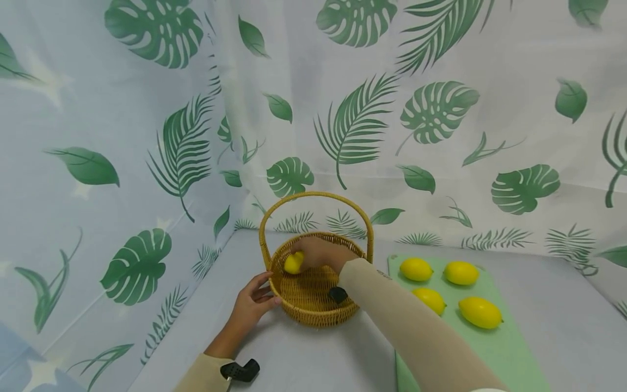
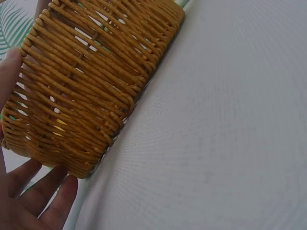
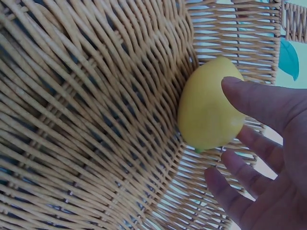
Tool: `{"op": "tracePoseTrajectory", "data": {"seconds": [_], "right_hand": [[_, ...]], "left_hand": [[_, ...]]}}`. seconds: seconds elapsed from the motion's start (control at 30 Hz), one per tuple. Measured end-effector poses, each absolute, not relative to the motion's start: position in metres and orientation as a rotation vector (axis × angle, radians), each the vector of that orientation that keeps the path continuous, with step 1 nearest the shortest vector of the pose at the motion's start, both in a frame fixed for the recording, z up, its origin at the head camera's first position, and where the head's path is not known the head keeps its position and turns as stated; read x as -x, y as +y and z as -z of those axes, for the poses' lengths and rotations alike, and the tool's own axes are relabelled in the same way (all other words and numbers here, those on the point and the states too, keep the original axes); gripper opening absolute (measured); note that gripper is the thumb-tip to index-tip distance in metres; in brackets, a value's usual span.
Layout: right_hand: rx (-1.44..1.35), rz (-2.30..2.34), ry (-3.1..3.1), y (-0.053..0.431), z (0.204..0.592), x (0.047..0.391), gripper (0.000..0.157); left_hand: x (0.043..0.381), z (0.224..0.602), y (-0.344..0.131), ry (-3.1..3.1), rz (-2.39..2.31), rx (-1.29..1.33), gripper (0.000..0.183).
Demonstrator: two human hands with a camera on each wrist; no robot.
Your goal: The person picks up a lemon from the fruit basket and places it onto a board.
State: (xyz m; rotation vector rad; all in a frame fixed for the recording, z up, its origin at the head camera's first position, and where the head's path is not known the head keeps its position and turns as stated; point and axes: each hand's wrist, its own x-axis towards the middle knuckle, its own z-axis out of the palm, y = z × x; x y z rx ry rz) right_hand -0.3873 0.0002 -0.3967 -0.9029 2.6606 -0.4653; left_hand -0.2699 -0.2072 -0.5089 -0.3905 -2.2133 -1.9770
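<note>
A round woven wicker basket (image 1: 318, 318) with a tall arched handle stands on the white surface. My left hand (image 1: 252, 305) rests against its left side, thumb near the rim and fingers spread along the outer wall. The left wrist view shows those fingers (image 2: 41, 191) fairly straight beside the weave. My right hand (image 1: 320, 253) reaches inside the basket and holds a yellow lemon (image 3: 208, 105) by the left inner wall. In the right wrist view the thumb presses the lemon's near side; part of the fingers is hidden behind it, and the others are spread below.
Right of the basket lies a light green board (image 1: 509, 348) with several lemons on it, among them a lemon (image 1: 480, 312) at its right side. The right forearm crosses over the board's left part. Leaf-printed curtains (image 1: 362, 136) hang behind and to the left.
</note>
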Motion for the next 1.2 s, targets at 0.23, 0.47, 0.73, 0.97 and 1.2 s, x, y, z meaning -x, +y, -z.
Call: {"op": "tracePoseTrajectory", "data": {"seconds": [0.23, 0.47, 0.73, 0.97, 1.2], "right_hand": [[0.896, 0.474, 2.676, -0.002, 0.406, 0.390, 0.053], [0.901, 0.451, 2.685, -0.003, 0.409, 0.391, 0.060], [0.875, 0.457, 2.687, -0.002, 0.413, 0.393, 0.057], [0.881, 0.539, 2.628, -0.001, 0.414, 0.389, 0.051], [0.883, 0.559, 2.592, -0.002, 0.417, 0.387, 0.048]], "left_hand": [[0.269, 0.509, -0.208, -2.218, 1.983, 0.394, 0.071], [0.265, 0.502, -0.206, -2.218, 1.987, 0.386, 0.069], [0.253, 0.483, -0.201, -2.242, 1.996, 0.396, 0.070], [0.253, 0.485, -0.201, -2.261, 1.994, 0.404, 0.072], [0.252, 0.483, -0.202, -2.252, 1.998, 0.416, 0.070]]}}
